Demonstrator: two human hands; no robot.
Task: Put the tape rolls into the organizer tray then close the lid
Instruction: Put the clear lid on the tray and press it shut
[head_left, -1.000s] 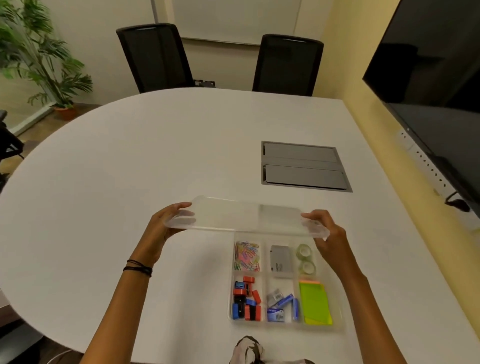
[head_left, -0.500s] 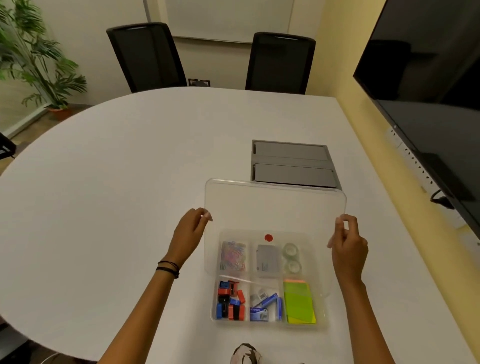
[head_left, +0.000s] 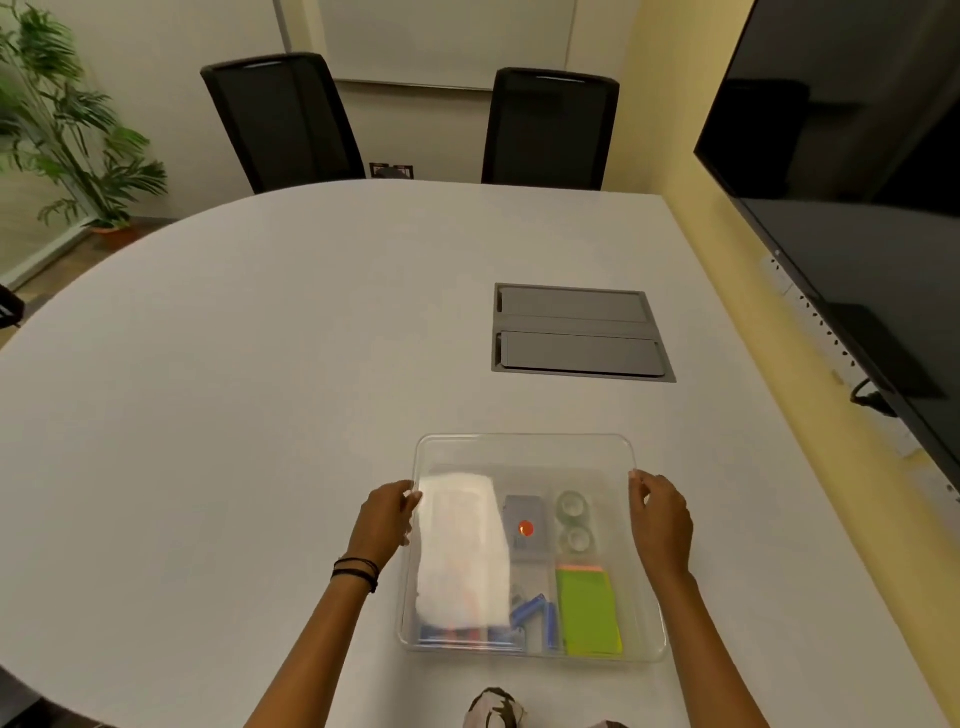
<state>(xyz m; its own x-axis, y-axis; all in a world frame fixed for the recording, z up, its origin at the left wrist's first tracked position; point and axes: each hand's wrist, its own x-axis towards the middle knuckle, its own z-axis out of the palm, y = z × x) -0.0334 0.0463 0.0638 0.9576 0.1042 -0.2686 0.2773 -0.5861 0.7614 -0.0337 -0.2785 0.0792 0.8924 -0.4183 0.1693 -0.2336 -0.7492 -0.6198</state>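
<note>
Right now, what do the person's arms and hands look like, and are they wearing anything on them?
Both arms are bare, with no sleeves or gloves in view. The left hand has a few thin dark bands around its wrist. The right hand and its wrist show no band, watch or ring that I can make out.

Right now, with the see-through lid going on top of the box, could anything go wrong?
Maybe two things. The lid is held only by fingertips of the left hand and right hand at its side edges, so it could slip or land crooked on the organizer tray. Also, glare hides the left compartments, so something sticking up there might go unseen and stop it from shutting. The tape rolls look low enough.
</note>
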